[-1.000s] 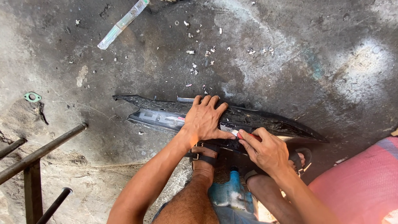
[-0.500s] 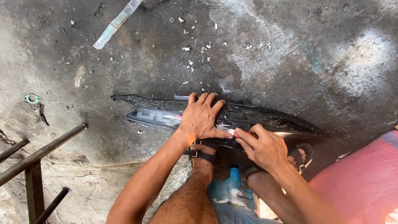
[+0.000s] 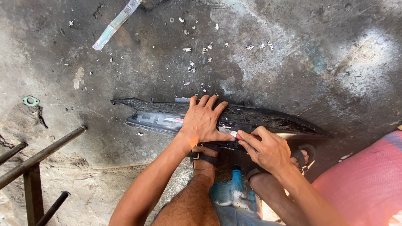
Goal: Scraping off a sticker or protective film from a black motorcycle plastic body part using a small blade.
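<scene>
Hands barely shifted, left hand (image 3: 205, 120) flat on black panel (image 3: 268, 119), right hand (image 3: 268, 150) hiding small red tool (image 3: 243, 136)

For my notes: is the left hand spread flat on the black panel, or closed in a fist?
Spread flat: the left hand lies palm-down, fingers apart, on the black panel.

The fairing panel (image 3: 259, 119) lies on the floor (image 3: 293, 50); left hand (image 3: 204, 121) on it, right hand (image 3: 268, 148) beside, metal frame (image 3: 37, 161) far left.
</scene>
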